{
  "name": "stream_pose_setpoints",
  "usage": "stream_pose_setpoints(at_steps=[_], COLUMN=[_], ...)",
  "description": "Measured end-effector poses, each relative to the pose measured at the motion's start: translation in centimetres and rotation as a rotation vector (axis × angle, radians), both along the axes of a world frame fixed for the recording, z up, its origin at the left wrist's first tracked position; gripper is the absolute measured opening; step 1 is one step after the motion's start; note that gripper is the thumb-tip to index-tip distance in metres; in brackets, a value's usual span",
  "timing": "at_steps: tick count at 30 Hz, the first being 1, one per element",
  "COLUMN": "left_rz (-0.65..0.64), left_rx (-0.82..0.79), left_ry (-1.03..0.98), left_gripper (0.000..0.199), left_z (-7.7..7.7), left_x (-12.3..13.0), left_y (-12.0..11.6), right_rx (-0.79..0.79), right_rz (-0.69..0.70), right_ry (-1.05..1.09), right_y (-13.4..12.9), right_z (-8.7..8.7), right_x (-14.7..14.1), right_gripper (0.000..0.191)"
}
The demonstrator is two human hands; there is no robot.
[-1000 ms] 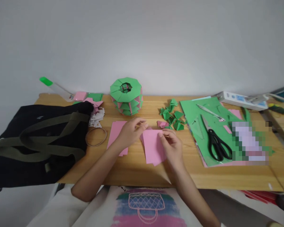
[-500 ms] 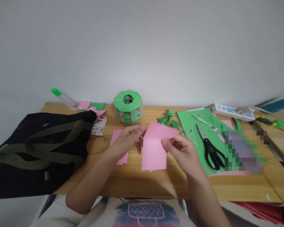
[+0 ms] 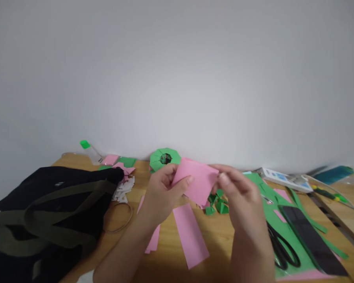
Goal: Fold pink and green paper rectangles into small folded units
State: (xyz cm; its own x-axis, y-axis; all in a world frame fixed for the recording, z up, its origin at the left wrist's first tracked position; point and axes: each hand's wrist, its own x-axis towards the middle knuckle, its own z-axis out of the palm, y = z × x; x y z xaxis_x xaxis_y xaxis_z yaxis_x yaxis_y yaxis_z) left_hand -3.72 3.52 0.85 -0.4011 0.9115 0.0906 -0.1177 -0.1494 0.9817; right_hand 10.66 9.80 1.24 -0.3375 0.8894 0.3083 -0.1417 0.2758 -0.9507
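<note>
A folded sheet of pink paper (image 3: 196, 179) is held up above the table between both hands. My left hand (image 3: 168, 186) grips its left side, thumb across the front and fingers behind. At the right corner, my right hand (image 3: 238, 188) pinches the paper between thumb and fingers. Below lies a pink paper strip (image 3: 191, 236) on the wood. Another stack of pink strips (image 3: 153, 239) is partly hidden by my left forearm. Behind my hands stands a round green and pink folded-paper model (image 3: 165, 158), and small folded green pieces (image 3: 220, 204) lie beside my right hand.
A black bag (image 3: 67, 212) covers the left side, with a round band (image 3: 118, 218) and white paper scraps (image 3: 124, 190) beside it. To the right are green sheets (image 3: 295, 243), black-handled scissors (image 3: 283, 247), a phone (image 3: 312, 239) and a power strip (image 3: 284, 179).
The pink paper has been raised and turned, and my left hand now grips it. A single pink strip now shows on the table beneath. The view has tilted upward.
</note>
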Motion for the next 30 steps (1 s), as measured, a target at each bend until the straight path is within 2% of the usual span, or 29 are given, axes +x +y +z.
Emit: stream_pose_setpoints(at_steps=[3,8,16,24,30], left_rz=[-0.018,-0.099,0.030,0.048,0.009], left_rx=[0.012,0.041,-0.081,-0.101,-0.087], left_ry=[-0.042,0.009,0.074,0.093,0.119], left_gripper=[0.019,0.017,0.012,0.011,0.012], left_z=[-0.1,0.3,0.8,0.6,0.6], left_x=[0.0,-0.6,-0.2,0.1,-0.2], left_y=[-0.4,-1.1,-1.5,-1.5,-1.7], right_rx=[0.022,-0.020,0.052,0.108,0.112], right_rz=[0.023,0.052,0.015,-0.020,-0.009], right_ry=[-0.070,-0.123,-0.169,-0.186,-0.185], right_y=[-0.3,-0.8,-1.4,-1.3,-1.3], right_z=[-0.4,-0.5,0.1,0.6,0.7], right_x=[-0.4,-0.3,0.0,0.0,0.1], right_gripper=[0.008,0.015,0.009,0.009,0.008])
